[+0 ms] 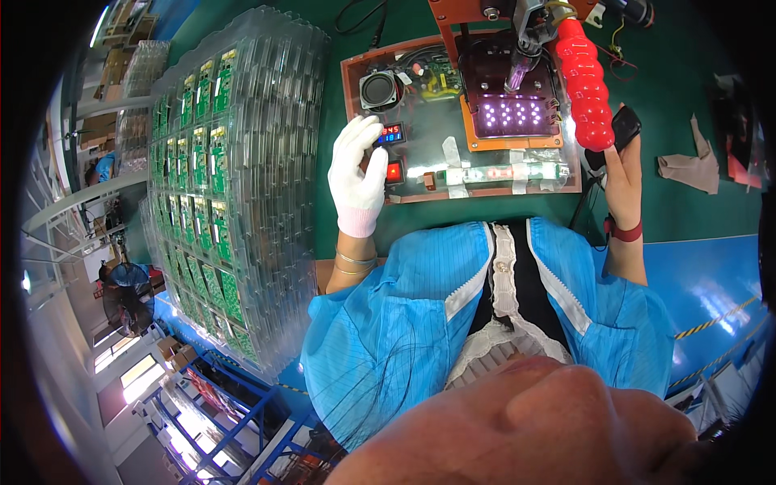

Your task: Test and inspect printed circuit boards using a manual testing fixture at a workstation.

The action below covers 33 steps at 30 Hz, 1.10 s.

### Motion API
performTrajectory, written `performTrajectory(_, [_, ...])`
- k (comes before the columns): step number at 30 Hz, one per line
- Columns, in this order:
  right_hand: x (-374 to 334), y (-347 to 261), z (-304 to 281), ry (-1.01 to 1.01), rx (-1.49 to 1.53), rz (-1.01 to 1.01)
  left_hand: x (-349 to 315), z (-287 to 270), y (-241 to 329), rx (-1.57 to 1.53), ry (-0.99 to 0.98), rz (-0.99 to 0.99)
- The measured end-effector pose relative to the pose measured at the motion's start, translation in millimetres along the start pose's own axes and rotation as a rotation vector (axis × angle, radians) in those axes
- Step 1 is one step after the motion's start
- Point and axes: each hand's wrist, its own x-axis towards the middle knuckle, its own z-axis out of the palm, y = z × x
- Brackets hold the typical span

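Note:
My left hand (356,172), in a white glove, rests at the left edge of a flat test fixture (501,195). Its fingers are stretched out, with the thumb apart, beside a small red-and-blue digital display (391,133). My bare right hand (624,184) is at the fixture's right side, its fingers around a small black object (626,125) whose kind I cannot make out. Just left of it hangs a red ribbed handle (585,89) of the clamp. Beneath the clamp, a dark panel with lit white dots (508,115) sits on an orange base (515,144).
A tall stack of clear plastic trays (275,145) holding green circuit boards (217,158) stands on the left. In the fixture are a round speaker (378,90) and a taped light strip (501,173). A beige cloth (692,162) lies at the right on the green mat (671,214).

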Motion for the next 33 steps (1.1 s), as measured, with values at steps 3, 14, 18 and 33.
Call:
performTrajectory(3, [0.3,-0.3,-1.0,-0.007,-0.011,-0.008,0.4,0.0,-0.4,0.001,-0.001,0.004])
performTrajectory(14, [-0.3,-2.5,-1.5,-0.022,-0.011,0.023,0.4,0.2,-3.1,-0.008,-0.007,0.011])
performTrajectory(18, [-0.3,-2.6,-1.6,-0.026,-0.009,0.026,-0.4,0.2,-3.4,-0.020,-0.008,-0.011])
performTrajectory(33, [-1.1,0.3,-5.1,-0.050,0.038,0.025,-0.6,0.0,-1.8,-0.019,-0.006,-0.020])
